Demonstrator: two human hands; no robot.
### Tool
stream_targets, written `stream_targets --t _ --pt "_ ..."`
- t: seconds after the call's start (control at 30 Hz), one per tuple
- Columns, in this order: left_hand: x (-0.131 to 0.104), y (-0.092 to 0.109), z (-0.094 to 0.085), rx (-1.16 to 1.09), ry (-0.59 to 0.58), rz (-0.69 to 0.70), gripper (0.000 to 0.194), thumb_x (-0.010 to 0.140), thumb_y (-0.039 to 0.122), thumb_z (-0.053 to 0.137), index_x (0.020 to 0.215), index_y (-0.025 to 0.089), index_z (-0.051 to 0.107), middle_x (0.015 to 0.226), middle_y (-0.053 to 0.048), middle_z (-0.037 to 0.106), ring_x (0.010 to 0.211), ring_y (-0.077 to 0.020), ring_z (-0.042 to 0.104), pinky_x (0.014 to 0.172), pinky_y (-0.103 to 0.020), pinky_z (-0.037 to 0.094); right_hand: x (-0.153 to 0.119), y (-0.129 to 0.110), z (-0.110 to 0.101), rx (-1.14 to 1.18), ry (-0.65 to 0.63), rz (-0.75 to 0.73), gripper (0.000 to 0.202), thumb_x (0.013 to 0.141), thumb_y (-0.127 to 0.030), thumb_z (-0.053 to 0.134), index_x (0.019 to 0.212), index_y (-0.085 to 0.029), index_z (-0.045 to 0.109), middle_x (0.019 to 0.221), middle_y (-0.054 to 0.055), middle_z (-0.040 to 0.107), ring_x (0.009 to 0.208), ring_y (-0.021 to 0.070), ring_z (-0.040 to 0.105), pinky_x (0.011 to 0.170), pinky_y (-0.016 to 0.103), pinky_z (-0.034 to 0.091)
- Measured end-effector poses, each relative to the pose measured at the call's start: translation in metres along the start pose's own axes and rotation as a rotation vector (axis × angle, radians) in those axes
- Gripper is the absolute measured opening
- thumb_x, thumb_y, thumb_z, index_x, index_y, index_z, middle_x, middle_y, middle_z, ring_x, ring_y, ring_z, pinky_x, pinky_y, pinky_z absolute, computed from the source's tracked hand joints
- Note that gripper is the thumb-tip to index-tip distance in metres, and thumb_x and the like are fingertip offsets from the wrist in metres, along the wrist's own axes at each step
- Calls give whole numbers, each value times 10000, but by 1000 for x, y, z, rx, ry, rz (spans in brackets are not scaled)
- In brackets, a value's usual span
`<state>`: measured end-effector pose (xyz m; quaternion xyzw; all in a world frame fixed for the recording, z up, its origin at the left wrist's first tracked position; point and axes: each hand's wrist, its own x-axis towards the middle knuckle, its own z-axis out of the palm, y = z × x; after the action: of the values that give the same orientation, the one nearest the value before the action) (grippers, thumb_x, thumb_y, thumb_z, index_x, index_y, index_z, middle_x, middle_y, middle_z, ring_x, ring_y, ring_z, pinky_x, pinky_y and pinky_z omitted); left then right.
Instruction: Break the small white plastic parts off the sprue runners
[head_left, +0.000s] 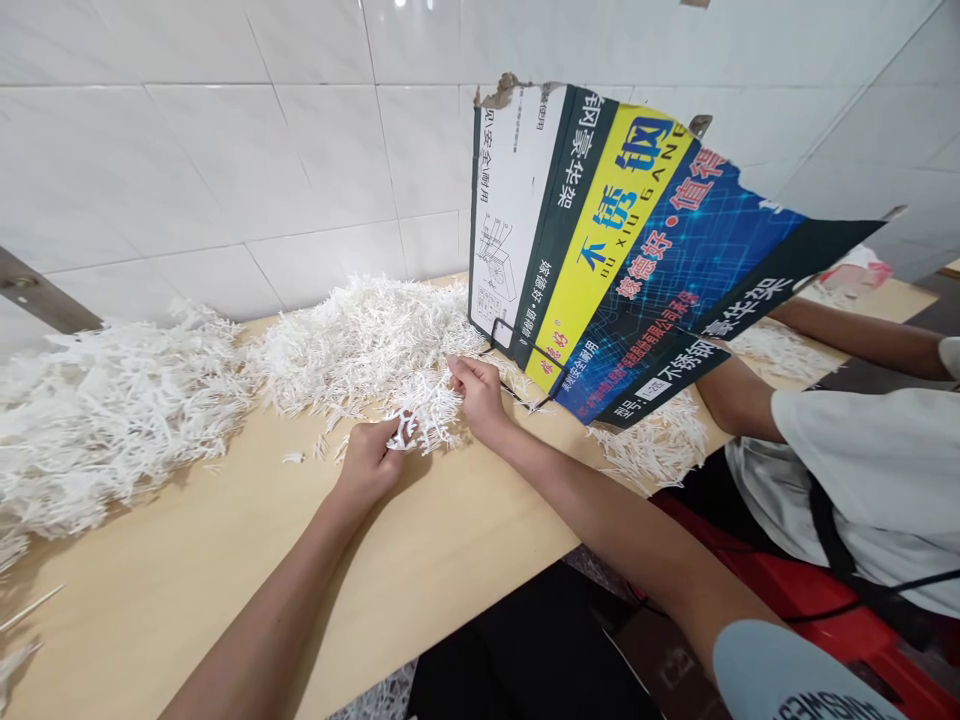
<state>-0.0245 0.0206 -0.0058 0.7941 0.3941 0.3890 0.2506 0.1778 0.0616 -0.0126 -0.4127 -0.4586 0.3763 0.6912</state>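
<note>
My left hand [373, 460] is closed, thumb against fingers, on the near end of a white branched sprig [426, 408], which looks like plastic. Opposite it, my right hand [480, 395] is closed in a pinch at the sprig's right edge; its fingertips are partly hidden among the thin white twigs. Just behind both hands lies a loose heap of similar white sprigs [360, 335] on the pale wooden table [450, 520]. Small broken-off bits are scattered by my left hand.
A larger white heap [97, 420] spreads along the left. At right, a printed cardboard panel [592, 250] stands upright in a black wire holder [551, 390]. Past it, a co-worker's arms [739, 395] reach over more white pieces [652, 440]. White wall tiles [315, 140] border the table's back.
</note>
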Motion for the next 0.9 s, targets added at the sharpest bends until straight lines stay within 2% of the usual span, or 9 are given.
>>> stream_targets --t 0.1,0.17,0.27,0.33,0.43,0.5,0.57,0.7,0.9 --pt "-5 0 -2 -34 84 15 242 703 219 518 512 204 370 478 32 264 470 -106 234 523 -289 209 17 2 -14 101 242 29 520 938 -579 543 618 -252 297 528 -76 255 474 115 255 485 285 259" --pt "-6 0 -3 -36 157 -7 319 762 239 533 512 204 337 489 33 243 482 -103 224 521 -288 204 26 0 -27 12 302 7 491 950 -570 519 631 -252 324 528 -73 284 476 120 283 490 279 278" --pt "-5 -1 -2 21 182 -23 349 781 258 547 518 204 324 489 38 231 484 -98 228 512 -279 205 26 -4 -34 -325 146 -94 336 955 -478 550 739 -220 549 645 -13 544 602 152 489 607 286 405" --pt "-3 -2 -1 79 167 -10 301 751 244 546 526 203 349 477 43 249 472 -92 240 503 -269 210 17 -9 -29 -512 -4 -191 230 949 -408 580 999 -201 667 908 51 701 820 194 613 780 320 473" --pt "0 -4 2 149 175 0 220 702 210 512 538 204 366 456 50 274 450 -88 254 492 -256 222 1 -17 -16 -547 -194 -274 389 978 -376 554 1319 -195 606 1250 113 695 1140 242 617 970 368 464" --pt "1 -5 3 192 160 13 167 667 195 489 543 205 377 443 51 298 437 -90 274 489 -251 231 -7 -23 -9 -455 -318 -249 420 1002 -398 521 1369 -204 584 1287 111 687 1201 243 606 960 359 479" --pt "2 -5 4 235 118 45 113 632 189 472 550 206 395 437 49 330 428 -93 297 490 -249 240 -11 -27 -5 -351 -423 -170 398 1002 -425 532 1323 -208 623 1209 93 714 1133 230 641 887 326 500" --pt "1 -5 5 280 64 96 112 612 192 459 545 212 372 433 42 352 422 -99 300 491 -254 243 -11 -22 -3 -280 -528 -38 334 981 -466 573 954 -167 719 833 27 698 800 166 628 720 262 458" --pt "2 -4 5 297 76 77 88 609 188 450 551 214 389 428 33 372 416 -110 338 492 -259 249 1 -5 -9 -400 -422 -81 297 923 -418 634 844 -152 740 735 0 663 698 138 552 666 247 398"
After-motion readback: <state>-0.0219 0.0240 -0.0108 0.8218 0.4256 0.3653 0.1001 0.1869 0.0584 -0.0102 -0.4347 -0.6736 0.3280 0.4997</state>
